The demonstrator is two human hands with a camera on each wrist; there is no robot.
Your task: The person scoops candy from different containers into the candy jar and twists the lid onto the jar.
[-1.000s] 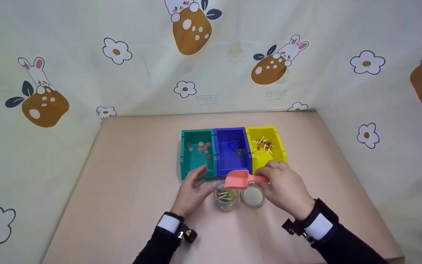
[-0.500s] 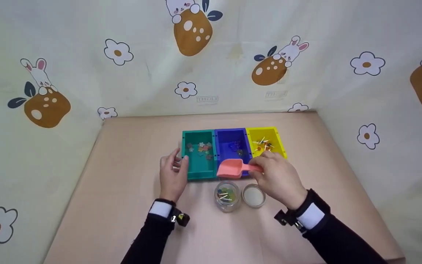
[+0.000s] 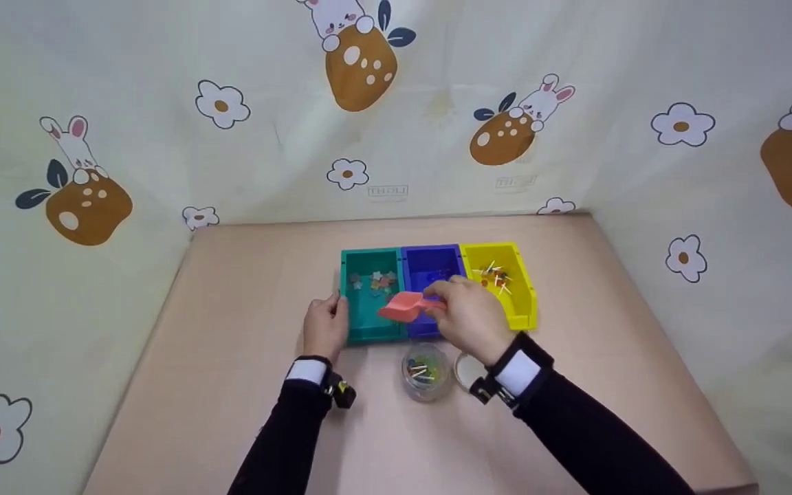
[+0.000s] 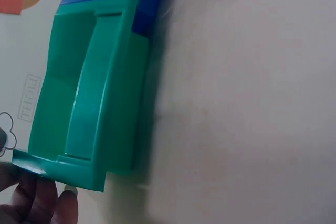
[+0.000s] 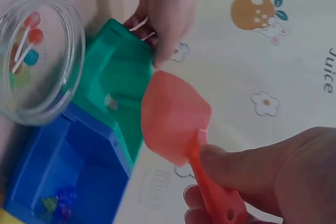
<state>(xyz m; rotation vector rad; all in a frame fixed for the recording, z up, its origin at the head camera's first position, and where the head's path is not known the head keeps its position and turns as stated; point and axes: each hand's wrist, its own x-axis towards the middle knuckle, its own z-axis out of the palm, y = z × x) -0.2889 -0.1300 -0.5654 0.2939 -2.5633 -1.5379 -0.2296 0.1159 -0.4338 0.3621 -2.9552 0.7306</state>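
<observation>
My right hand [image 3: 475, 316] pinches the handle of a pink scoop [image 3: 403, 306] and holds it above the green and blue bins. Its bowl [image 5: 173, 116] shows up close in the right wrist view. At the left side of the green bin [image 3: 375, 338], my left hand [image 3: 325, 328] grips the outer wall, with fingers [image 4: 44, 200] below the rim. Pale star-shaped pieces [image 3: 382, 278] lie inside that bin. In front of the bins stands a clear jar [image 3: 425, 392] holding small lollipops [image 5: 34, 36] and green pieces.
Joined to the green bin are a blue bin [image 3: 430, 251] with blue beads [image 5: 65, 198] and a yellow bin [image 3: 523, 302] with several small lollipops [image 3: 496, 275]. A round lid [image 3: 466, 371] lies right of the jar, partly behind the right wrist. Printed cloth walls [image 3: 286, 158] surround the table.
My left hand has moved from beside the jar to the green bin's left wall and taken hold. My right hand has carried the scoop left, over the blue and green bins.
</observation>
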